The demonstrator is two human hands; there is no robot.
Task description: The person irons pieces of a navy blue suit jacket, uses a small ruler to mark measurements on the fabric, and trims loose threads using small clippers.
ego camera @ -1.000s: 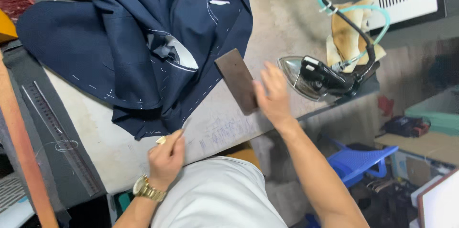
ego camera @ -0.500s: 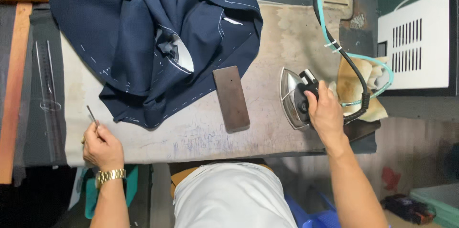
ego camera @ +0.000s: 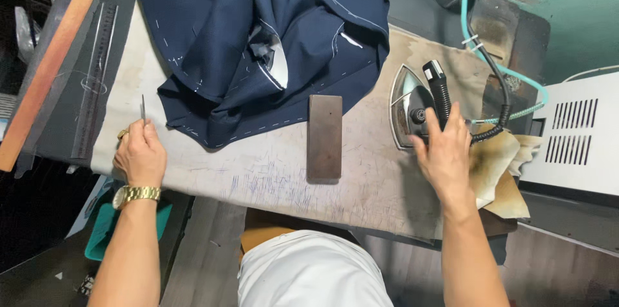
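Right hand (ego camera: 445,152) closes on the steam iron (ego camera: 412,107) handle at 3 o'clock; left hand (ego camera: 138,152) pinches a thin needle-like tool (ego camera: 142,108) at 9 o'clock. Lift the iron level, keeping its hose clear of the navy jacket (ego camera: 258,43).

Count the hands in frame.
2. Left hand at the board's near-left edge, holding a thin metal tool. Right hand on the iron handle, at right. No others visible.

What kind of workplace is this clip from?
Most likely a tailoring or garment workshop. A navy jacket marked with white basting stitches lies on a worn padded pressing table, the right hand grips a steam iron, and long rulers lie at the left edge.
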